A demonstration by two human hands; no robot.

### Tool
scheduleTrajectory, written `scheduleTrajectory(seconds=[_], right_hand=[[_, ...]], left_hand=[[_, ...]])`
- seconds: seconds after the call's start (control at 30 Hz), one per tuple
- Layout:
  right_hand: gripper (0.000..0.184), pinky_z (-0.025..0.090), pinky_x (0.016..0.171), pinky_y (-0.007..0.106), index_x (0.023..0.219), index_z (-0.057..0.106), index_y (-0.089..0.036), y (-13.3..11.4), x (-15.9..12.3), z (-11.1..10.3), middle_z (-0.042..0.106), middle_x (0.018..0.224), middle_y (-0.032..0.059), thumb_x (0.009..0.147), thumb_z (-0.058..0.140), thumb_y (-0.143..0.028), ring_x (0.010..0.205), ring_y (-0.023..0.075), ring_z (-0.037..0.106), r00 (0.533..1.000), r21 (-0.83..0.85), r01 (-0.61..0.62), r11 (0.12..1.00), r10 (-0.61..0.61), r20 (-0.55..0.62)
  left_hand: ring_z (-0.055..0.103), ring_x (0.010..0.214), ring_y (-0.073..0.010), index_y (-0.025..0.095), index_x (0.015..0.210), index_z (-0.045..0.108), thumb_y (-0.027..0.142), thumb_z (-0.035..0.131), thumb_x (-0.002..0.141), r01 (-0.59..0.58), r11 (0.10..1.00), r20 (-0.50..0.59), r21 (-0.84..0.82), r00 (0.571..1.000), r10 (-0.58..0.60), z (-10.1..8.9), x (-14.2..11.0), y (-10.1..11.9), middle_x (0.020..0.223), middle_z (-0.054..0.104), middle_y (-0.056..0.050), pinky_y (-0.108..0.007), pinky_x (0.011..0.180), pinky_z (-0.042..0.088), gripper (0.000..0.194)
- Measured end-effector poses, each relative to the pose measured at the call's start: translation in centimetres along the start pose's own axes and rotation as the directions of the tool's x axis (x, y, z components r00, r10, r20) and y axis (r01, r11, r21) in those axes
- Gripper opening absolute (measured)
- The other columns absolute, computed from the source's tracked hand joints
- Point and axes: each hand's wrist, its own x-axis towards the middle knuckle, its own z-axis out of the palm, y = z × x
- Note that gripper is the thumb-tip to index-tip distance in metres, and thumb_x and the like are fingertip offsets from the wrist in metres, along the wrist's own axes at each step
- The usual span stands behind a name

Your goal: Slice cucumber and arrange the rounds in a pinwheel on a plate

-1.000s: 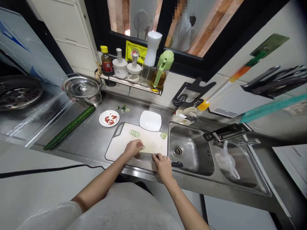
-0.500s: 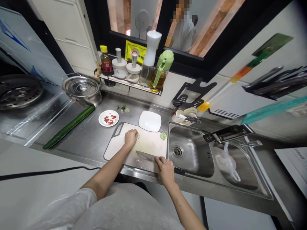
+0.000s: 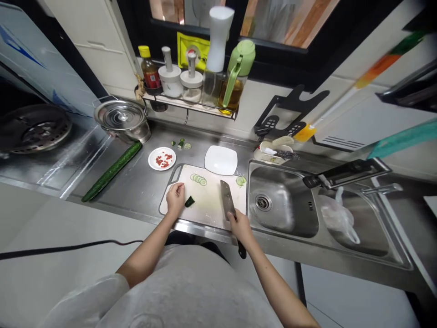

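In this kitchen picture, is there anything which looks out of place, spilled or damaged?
Slightly out of place: a few cucumber scraps lie directly on the steel counter, behind the cutting board, rather than on it or on a plate. I see no obvious damage.

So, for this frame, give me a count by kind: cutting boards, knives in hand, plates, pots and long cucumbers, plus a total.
Cutting board: 1
Knife in the right hand: 1
Plates: 2, a round plate and a square plate
Pot: 1
Long cucumber: 1
Total: 6
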Motion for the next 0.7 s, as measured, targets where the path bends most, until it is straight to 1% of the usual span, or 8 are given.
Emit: scheduleTrajectory(seconds=[0.1, 0.17, 0.2, 0.33, 0.43, 0.6, 0.7], right_hand=[[0.030, 0.033, 0.058, 0.022, 0.089, 0.060, -0.017, -1.4, 0.1, 0.3, 0.065, 0.071, 0.0037, 0.094, 0.034, -0.030, 0.068, 0.0168, 0.059, 0.998, -0.025, 0.007, 1.000, -0.005, 0.057], [0.027, 0.032, 0.058, 0.022, 0.089, 0.059, -0.017, -2.6, -0.1, 0.4, 0.064, 0.071, 0.0034, 0.094, 0.035, -0.028, 0.068, 0.0159, 0.058, 0.995, -0.066, 0.035, 0.997, -0.028, 0.100], [0.026, 0.031, 0.059, 0.022, 0.089, 0.058, -0.017, -3.2, -0.2, 0.5, 0.064, 0.072, 0.0035, 0.095, 0.036, -0.028, 0.069, 0.0157, 0.058, 0.992, -0.090, 0.056, 0.994, -0.045, 0.122], [0.021, 0.028, 0.059, 0.023, 0.099, 0.055, -0.018, -5.7, -0.7, 0.5, 0.066, 0.081, 0.0051, 0.097, 0.037, -0.028, 0.074, 0.0159, 0.060, 0.976, -0.186, 0.126, 0.974, -0.088, 0.199], [0.021, 0.030, 0.060, 0.024, 0.104, 0.053, -0.018, -6.9, -1.0, 0.7, 0.067, 0.092, 0.0069, 0.097, 0.034, -0.024, 0.080, 0.0167, 0.062, 0.964, -0.239, 0.166, 0.957, -0.106, 0.245], [0.025, 0.036, 0.065, 0.026, 0.112, 0.051, -0.018, -7.7, -1.3, 1.8, 0.066, 0.097, 0.0085, 0.098, 0.032, -0.022, 0.085, 0.0193, 0.064, 0.944, -0.319, 0.234, 0.918, -0.136, 0.299], [0.024, 0.039, 0.066, 0.027, 0.112, 0.051, -0.018, -7.8, -1.5, 2.5, 0.064, 0.097, 0.0100, 0.098, 0.031, -0.022, 0.084, 0.0198, 0.065, 0.938, -0.353, 0.264, 0.898, -0.155, 0.309]], left_hand=[[0.061, 0.080, -0.0159, 0.019, 0.093, 0.068, 0.033, 0.048, 0.089, -0.122, 0.992, 0.107, -0.013, 0.987, 0.123, -1.4, -2.0, -0.9, 0.088, 0.067, -0.006, -0.028, 0.072, 0.049, 0.025], [0.062, 0.083, -0.0158, 0.020, 0.095, 0.068, 0.034, 0.049, 0.090, -0.206, 0.977, 0.182, -0.049, 0.960, 0.211, -1.6, -3.1, -1.3, 0.089, 0.067, -0.006, -0.029, 0.076, 0.050, 0.024], [0.062, 0.085, -0.0158, 0.021, 0.097, 0.068, 0.034, 0.050, 0.090, -0.236, 0.970, 0.202, -0.061, 0.948, 0.244, -1.6, -3.5, -1.4, 0.090, 0.067, -0.006, -0.029, 0.077, 0.050, 0.024], [0.062, 0.088, -0.0166, 0.022, 0.100, 0.069, 0.034, 0.053, 0.089, -0.311, 0.950, 0.206, -0.039, 0.928, 0.312, -0.9, -4.3, -1.9, 0.092, 0.068, -0.007, -0.032, 0.082, 0.051, 0.023], [0.062, 0.089, -0.0167, 0.022, 0.098, 0.070, 0.032, 0.053, 0.090, -0.339, 0.941, 0.195, -0.019, 0.921, 0.336, -0.5, -4.2, -2.2, 0.091, 0.069, -0.007, -0.032, 0.083, 0.050, 0.022], [0.061, 0.085, -0.0156, 0.022, 0.100, 0.070, 0.028, 0.051, 0.091, -0.359, 0.933, 0.192, -0.009, 0.915, 0.354, -0.4, -3.9, -2.8, 0.087, 0.069, -0.006, -0.030, 0.081, 0.050, 0.021], [0.060, 0.084, -0.0154, 0.021, 0.098, 0.070, 0.026, 0.052, 0.090, -0.373, 0.928, 0.179, 0.003, 0.913, 0.367, -0.3, -3.8, -3.1, 0.085, 0.068, -0.006, -0.029, 0.079, 0.049, 0.020]])
